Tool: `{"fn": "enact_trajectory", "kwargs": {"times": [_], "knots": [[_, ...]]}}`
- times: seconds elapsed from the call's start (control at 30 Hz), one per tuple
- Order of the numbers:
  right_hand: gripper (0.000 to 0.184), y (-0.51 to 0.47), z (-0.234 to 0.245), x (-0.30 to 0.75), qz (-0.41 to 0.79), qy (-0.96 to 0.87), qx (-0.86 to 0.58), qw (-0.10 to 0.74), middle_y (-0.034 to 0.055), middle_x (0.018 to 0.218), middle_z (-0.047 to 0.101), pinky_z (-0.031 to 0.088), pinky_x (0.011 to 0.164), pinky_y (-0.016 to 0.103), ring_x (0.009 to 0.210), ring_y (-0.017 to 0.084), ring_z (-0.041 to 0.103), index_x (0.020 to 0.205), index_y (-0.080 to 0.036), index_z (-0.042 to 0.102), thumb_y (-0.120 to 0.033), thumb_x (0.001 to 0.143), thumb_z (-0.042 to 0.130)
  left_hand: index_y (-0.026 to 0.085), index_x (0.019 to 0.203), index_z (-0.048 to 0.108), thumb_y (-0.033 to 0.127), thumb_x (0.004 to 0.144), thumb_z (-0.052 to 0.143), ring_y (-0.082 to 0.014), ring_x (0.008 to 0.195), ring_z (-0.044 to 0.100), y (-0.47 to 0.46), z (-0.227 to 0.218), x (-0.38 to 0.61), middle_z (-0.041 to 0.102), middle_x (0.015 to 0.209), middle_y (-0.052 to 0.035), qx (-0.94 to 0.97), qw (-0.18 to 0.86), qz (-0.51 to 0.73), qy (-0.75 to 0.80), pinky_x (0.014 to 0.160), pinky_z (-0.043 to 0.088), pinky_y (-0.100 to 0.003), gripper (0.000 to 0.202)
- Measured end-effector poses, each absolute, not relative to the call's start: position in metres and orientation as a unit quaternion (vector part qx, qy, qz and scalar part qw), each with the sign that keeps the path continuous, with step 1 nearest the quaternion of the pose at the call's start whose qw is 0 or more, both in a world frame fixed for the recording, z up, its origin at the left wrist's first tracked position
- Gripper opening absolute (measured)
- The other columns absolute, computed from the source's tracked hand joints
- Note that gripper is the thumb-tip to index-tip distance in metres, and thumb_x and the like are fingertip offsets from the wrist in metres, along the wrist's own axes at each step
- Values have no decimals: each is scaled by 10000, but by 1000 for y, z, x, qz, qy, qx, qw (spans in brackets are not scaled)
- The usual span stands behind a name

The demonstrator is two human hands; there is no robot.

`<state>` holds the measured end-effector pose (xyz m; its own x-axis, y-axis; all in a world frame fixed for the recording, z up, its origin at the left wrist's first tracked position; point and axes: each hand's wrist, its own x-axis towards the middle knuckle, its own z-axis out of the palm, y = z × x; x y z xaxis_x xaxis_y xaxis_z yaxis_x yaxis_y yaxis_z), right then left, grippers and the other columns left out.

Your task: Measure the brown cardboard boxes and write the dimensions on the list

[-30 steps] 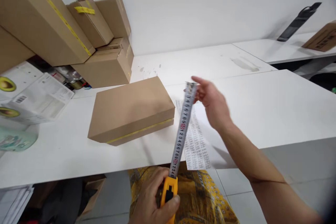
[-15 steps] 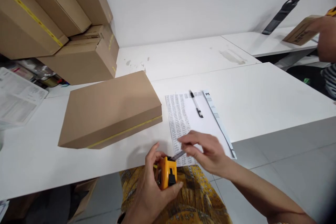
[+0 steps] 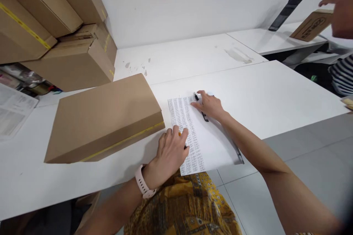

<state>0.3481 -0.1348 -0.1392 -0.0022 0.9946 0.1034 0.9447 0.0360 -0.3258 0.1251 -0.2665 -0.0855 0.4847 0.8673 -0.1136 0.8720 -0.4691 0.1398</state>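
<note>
My left hand [image 3: 172, 148], with a pale pink watch band on its wrist, rests over the lower left of a printed sheet [image 3: 217, 147]. Its fingers are wrapped round a tape measure [image 3: 179, 133], of which only a sliver of orange shows. Over the top of the sheet, my right hand [image 3: 211, 106] has thumb and forefinger apart. Beneath it lies a black-and-clear pen [image 3: 204, 116], partly covered by the hand; whether they touch I cannot tell. A closed cardboard box [image 3: 107, 114] with yellow tape along its side lies left of the sheet.
Stacked cardboard boxes [image 3: 74, 62] rise at the back left, beside a clear plastic container [image 3: 15, 112]. At the far right, a co-worker's hand [image 3: 342, 11] is near a small carton [image 3: 313, 25] and a dark bottle [image 3: 288, 9]. The white table's front edge [image 3: 303, 126] runs along the right.
My right hand has let go of the tape's end and moved up over the pen. The drawn-out blade no longer shows. My left hand has moved the tape measure forward onto the sheet, turning palm down.
</note>
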Motion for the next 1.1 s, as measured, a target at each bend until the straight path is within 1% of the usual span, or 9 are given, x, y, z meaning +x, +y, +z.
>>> {"fn": "enact_trajectory", "kwargs": {"times": [0.1,0.23,0.33,0.4,0.5,0.63,0.83,1.0,1.1], "knots": [[420,-125,-147,345,123,-749,-625,185,94,909,722,397,642,317,720,205,613,1307,-186,577,-319,917,496,123,1158,621,251,917,582,-318,974,643,-246,-84,140,628,1078,-157,860,51,-73,503,775,547,-415,276],[378,-120,-143,357,381,-644,-541,384,70,782,700,482,675,363,677,188,626,1176,-154,657,-340,907,468,82,1108,633,367,952,557,-340,1059,620,-220,-83,145,655,1097,-194,879,89,-87,460,836,543,-445,334],[364,-118,-134,367,534,-519,-443,499,105,924,741,548,786,397,851,216,698,1121,-154,659,-372,837,592,81,1246,590,399,955,562,-338,1314,499,-197,-88,147,584,1365,-207,912,127,-75,383,1033,461,-447,432],[389,-118,-130,369,551,-493,-419,526,97,974,752,554,828,398,912,221,705,1103,-176,647,-381,776,703,53,1414,474,386,944,583,-347,1484,315,-183,-96,152,397,1572,-230,918,140,-89,361,1175,314,-450,586],[375,-121,-129,361,525,-502,-435,533,33,791,734,532,717,351,728,177,670,982,-213,599,-441,751,787,47,1541,306,417,926,597,-392,1549,131,-169,-104,160,196,1661,-257,910,151,-121,366,1222,196,-515,775],[373,-121,-139,346,470,-503,-504,522,-62,476,496,377,538,285,465,108,410,769,-236,505,-572,911,584,66,1550,303,454,929,596,-422,1541,143,-167,-106,167,195,1652,-280,908,143,-127,373,1203,221,-562,789],[369,-119,-158,338,499,-471,-498,531,41,825,685,468,754,325,770,157,599,960,-191,649,-550,919,573,83,1546,306,550,877,649,-431,1529,187,-164,-111,169,176,1656,-283,911,144,-90,375,1207,187,-597,884],[317,-123,-164,333,431,-526,-548,487,-50,647,512,358,576,282,587,112,434,823,-213,557,-513,889,636,99,1523,338,569,851,668,-423,1533,182,-162,-112,170,251,1643,-263,911,134,-90,380,1210,154,-617,884],[261,-123,-161,330,409,-544,-558,474,-42,706,547,374,579,283,609,118,467,867,-218,550,-464,882,638,79,1495,382,570,848,679,-426,1522,217,-162,-109,171,276,1625,-285,912,128,-89,380,1200,174,-630,865]]}}
